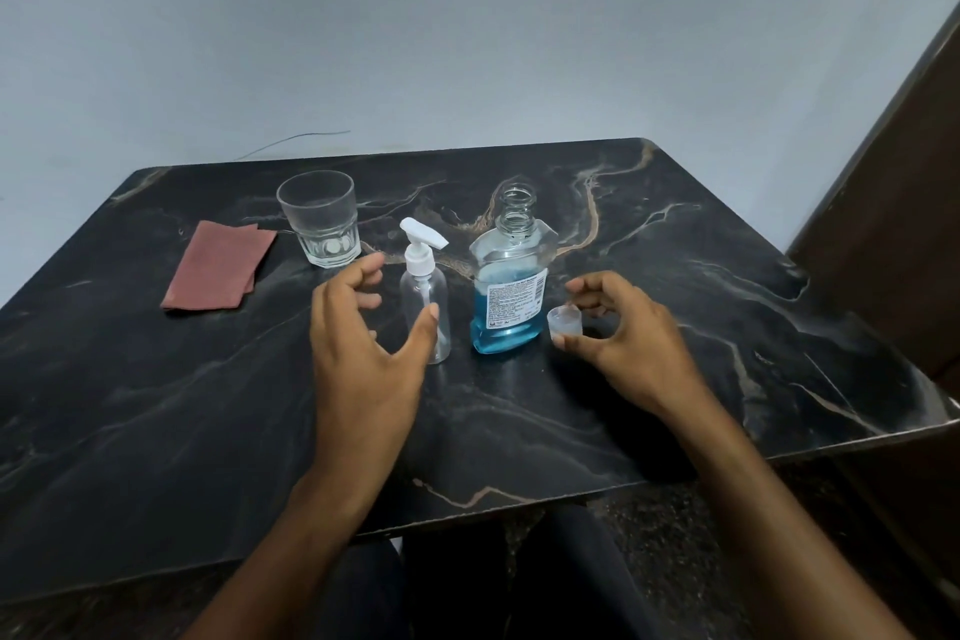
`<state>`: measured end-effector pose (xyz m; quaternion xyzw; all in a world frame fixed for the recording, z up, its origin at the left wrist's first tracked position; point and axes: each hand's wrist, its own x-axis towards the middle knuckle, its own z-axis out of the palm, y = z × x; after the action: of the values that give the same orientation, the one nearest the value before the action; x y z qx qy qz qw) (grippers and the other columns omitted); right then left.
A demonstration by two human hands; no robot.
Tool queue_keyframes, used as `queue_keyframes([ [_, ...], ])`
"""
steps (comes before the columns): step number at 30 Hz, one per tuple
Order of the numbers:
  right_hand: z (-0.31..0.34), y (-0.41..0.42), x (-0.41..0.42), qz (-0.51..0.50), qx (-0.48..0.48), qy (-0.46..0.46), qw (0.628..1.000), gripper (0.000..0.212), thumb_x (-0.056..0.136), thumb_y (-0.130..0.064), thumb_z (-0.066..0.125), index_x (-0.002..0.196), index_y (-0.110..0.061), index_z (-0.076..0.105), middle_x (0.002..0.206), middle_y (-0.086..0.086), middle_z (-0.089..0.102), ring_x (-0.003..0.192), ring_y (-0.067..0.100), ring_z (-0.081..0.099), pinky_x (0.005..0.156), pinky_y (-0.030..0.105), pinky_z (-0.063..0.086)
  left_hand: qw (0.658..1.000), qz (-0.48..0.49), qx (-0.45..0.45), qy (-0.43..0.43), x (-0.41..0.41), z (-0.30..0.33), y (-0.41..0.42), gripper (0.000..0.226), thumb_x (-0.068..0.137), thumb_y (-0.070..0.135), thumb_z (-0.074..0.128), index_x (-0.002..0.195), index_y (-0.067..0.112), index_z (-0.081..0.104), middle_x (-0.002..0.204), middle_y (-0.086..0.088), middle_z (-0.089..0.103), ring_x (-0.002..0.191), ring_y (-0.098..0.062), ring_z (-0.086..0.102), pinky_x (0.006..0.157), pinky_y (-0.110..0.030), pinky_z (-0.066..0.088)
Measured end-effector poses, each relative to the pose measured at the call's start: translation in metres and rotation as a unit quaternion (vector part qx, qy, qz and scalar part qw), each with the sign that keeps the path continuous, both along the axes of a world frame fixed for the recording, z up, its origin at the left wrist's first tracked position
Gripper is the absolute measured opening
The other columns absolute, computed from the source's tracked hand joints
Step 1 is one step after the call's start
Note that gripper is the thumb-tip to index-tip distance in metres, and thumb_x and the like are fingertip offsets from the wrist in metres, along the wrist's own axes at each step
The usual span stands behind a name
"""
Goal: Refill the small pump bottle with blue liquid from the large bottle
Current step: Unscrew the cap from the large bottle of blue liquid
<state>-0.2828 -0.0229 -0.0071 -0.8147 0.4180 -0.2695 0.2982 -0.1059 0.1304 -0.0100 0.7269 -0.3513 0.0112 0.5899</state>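
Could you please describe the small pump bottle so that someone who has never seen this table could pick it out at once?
On the dark marble table, look near the middle, between the glass tumbler and the large bottle holding blue liquid. The small pump bottle stands upright there. It alone has a white pump head, and its clear body looks empty.

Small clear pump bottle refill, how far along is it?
Done: the large bottle of blue liquid stands uncapped. In hand: the right hand pinches its small translucent cap; the left hand opens toward the small clear pump bottle. Left: its white pump is still on, and no blue inside.
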Motion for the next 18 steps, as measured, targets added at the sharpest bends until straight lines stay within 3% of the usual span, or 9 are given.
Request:
queue_keyframes([
  [5,0.002,0.003,-0.001,0.007,-0.003,0.074,0.997,0.058,0.073,-0.031,0.088,0.124,-0.031,0.059,0.1,-0.025,0.059,0.115,0.012,0.055,0.108,0.047,0.04,0.998,-0.048,0.033,0.034,0.005,0.0,-0.007,0.068,0.087,0.028,0.08,0.148,0.023,0.051,0.135,0.013,0.06,0.118,-0.003,0.057,0.095,-0.026,0.049],
  [9,0.01,0.005,-0.001,0.018,-0.008,0.089,0.996,0.073,0.068,-0.03,0.092,0.131,-0.028,0.055,0.113,-0.008,0.053,0.115,0.015,0.045,0.104,0.038,0.043,0.994,-0.054,0.061,0.07,0.006,-0.004,-0.014,0.069,0.086,0.029,0.082,0.148,0.023,0.053,0.135,0.008,0.065,0.118,-0.009,0.062,0.102,-0.034,0.053],
  [11,0.019,0.008,0.0,0.0,-0.03,0.044,0.999,0.057,0.07,-0.024,0.09,0.118,-0.028,0.06,0.103,-0.007,0.052,0.104,0.014,0.05,0.089,0.028,0.046,0.994,-0.05,0.066,0.077,0.008,-0.006,-0.017,0.055,0.085,0.028,0.083,0.136,0.024,0.062,0.122,0.01,0.071,0.109,-0.008,0.067,0.1,-0.036,0.055],
  [14,0.035,0.02,0.005,-0.041,-0.033,-0.068,0.996,0.026,0.079,-0.013,0.083,0.089,-0.029,0.065,0.078,-0.008,0.063,0.069,0.001,0.059,0.06,0.012,0.045,0.994,-0.044,0.058,0.081,0.01,-0.01,-0.016,0.041,0.083,0.029,0.084,0.121,0.027,0.069,0.106,0.016,0.074,0.099,0.001,0.069,0.094,-0.03,0.058],
  [18,0.05,0.054,0.033,0.013,-0.002,-0.158,0.987,0.014,0.079,-0.017,0.085,0.076,-0.026,0.074,0.063,-0.014,0.07,0.057,-0.006,0.063,0.052,0.007,0.046,0.996,-0.03,0.032,0.071,0.006,-0.01,-0.011,0.043,0.077,0.038,0.087,0.116,0.032,0.071,0.102,0.016,0.076,0.093,0.006,0.07,0.081,-0.011,0.054],
])
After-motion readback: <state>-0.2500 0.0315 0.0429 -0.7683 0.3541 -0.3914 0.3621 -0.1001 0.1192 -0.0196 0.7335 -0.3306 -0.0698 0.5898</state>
